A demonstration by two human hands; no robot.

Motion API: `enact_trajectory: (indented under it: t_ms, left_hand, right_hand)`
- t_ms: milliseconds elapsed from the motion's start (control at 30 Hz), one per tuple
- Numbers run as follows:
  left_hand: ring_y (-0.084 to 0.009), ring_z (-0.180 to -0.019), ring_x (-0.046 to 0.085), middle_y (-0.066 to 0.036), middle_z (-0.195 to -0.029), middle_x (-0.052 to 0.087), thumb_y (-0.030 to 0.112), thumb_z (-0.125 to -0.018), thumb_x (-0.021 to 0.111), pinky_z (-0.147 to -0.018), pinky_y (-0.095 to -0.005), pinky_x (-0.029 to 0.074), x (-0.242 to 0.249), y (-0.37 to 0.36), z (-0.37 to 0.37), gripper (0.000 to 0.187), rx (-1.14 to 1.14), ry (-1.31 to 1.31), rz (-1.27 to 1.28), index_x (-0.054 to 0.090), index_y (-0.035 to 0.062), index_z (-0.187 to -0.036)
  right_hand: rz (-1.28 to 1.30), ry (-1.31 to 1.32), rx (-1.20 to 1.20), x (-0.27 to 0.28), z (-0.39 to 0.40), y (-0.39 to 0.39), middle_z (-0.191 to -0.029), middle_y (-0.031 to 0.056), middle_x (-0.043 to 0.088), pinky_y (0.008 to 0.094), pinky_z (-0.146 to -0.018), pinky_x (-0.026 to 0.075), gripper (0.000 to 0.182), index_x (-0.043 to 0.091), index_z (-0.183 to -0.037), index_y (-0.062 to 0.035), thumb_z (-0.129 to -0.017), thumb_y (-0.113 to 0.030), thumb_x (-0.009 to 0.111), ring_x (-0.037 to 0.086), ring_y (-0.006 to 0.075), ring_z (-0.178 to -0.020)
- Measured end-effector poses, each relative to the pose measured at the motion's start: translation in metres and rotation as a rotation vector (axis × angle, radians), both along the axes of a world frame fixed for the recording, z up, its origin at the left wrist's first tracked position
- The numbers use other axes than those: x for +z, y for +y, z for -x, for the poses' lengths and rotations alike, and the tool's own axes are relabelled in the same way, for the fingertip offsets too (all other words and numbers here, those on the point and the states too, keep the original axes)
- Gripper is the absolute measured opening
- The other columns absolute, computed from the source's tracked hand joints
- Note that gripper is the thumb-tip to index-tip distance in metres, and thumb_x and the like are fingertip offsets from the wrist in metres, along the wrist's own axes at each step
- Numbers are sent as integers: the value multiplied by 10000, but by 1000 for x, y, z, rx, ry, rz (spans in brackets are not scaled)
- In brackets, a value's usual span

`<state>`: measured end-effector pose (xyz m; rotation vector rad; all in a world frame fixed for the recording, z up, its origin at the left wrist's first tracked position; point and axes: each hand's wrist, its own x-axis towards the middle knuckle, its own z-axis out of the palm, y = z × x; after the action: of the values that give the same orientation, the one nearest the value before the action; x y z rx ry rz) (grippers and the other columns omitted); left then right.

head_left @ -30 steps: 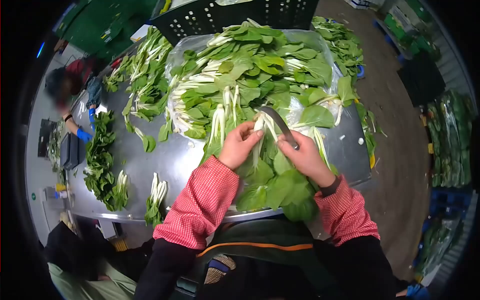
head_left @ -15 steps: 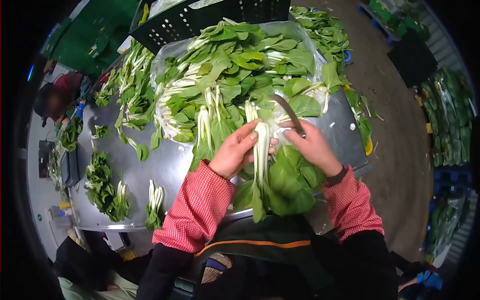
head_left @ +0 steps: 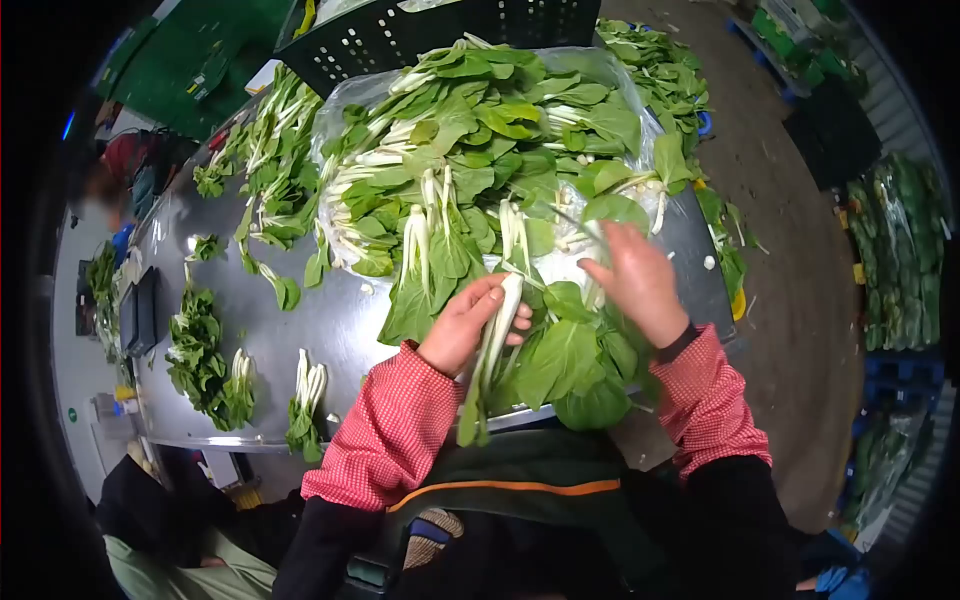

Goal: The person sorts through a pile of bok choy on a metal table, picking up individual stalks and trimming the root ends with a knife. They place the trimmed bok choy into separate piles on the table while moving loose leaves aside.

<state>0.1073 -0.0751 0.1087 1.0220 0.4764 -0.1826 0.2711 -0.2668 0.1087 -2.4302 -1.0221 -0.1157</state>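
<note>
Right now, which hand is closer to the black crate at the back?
Right. The right hand reaches up onto the heap of greens that lies before the black crate. The left hand sits lower, holding a white stalk.

brushed metal table, clear glossy plastic sheet, checked cloth sleeves.
</note>
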Motion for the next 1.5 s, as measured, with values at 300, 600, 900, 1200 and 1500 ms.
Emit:
enact_trajectory:
  t_ms: [300,600,900,1200,1500]
  left_hand:
    - [-69,-495,461,30,-658,513,207,-887,682,-459,-228,403,-7,28,11,228,280,82,-147,568,51,-1009]
    - [-70,-539,459,28,-673,512,244,-882,682,-490,-212,379,-19,40,19,250,318,192,-223,584,63,-1024]
    - [-73,-571,475,16,-720,538,261,-890,671,-519,-212,399,-8,32,-2,284,247,170,-278,582,56,-1065]
    - [-72,-741,586,-4,-886,659,183,-868,699,-657,-212,483,-4,23,-22,399,279,-52,-316,584,-17,-1193]
    - [-67,-705,570,-7,-819,671,155,-832,738,-660,-230,484,6,5,-19,258,28,-27,-621,670,-14,-1015]
  right_hand:
    - [-20,596,-24,-80,-2,91,-671,135,615,385,-588,489,324,610,-852,0,-787,-310,679,613,289,-621]
    - [-46,-161,-181,-54,-42,39,-729,141,613,394,-565,488,295,595,-884,-30,-836,-315,655,599,281,-607]
    - [110,368,-51,-78,9,115,-750,131,643,390,-599,494,388,596,-993,-2,-830,-348,665,620,293,-646]
    - [-296,1225,163,-18,31,58,-716,-8,599,274,-577,459,302,638,-1077,-13,-868,-229,672,553,82,-614]
    - [-135,-126,320,16,18,32,-722,75,534,371,-574,491,92,601,-851,-110,-786,-162,641,589,268,-634]
